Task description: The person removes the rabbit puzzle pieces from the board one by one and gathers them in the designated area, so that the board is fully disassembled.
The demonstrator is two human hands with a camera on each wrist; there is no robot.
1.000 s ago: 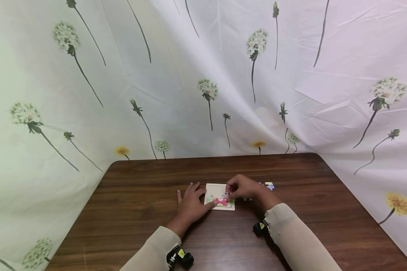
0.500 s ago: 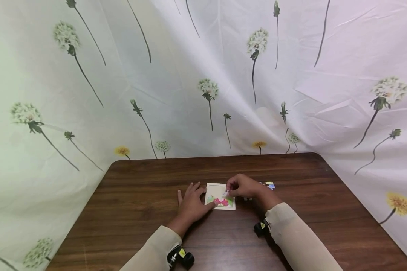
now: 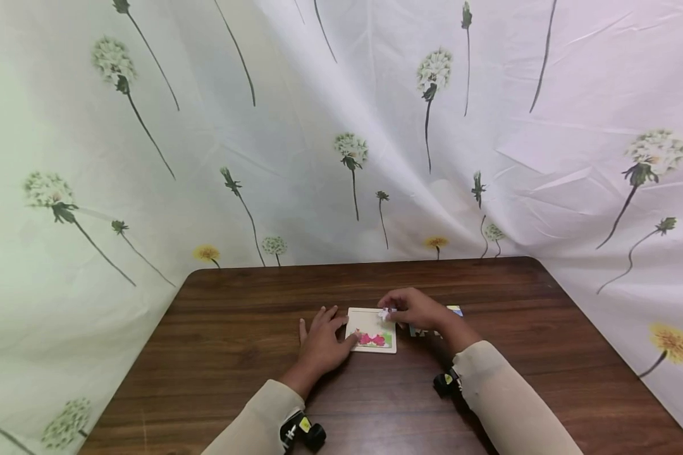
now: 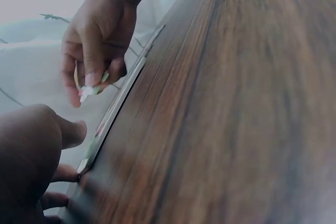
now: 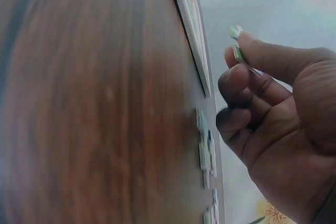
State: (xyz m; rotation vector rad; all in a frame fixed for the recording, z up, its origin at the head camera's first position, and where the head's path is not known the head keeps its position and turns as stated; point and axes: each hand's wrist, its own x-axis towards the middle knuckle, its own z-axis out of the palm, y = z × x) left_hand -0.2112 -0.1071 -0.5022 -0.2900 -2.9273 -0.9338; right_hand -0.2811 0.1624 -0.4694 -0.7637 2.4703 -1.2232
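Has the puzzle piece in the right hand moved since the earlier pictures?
Yes. In the head view, the puzzle piece has moved toward the far table edge.

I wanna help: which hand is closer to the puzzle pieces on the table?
Right: the right hand is close above the puzzle pieces; the left hand is farther, across the puzzle board.

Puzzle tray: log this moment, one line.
left hand: at tray edge; right hand: pinching piece above tray; tray: partly filled; loose pieces: beside tray
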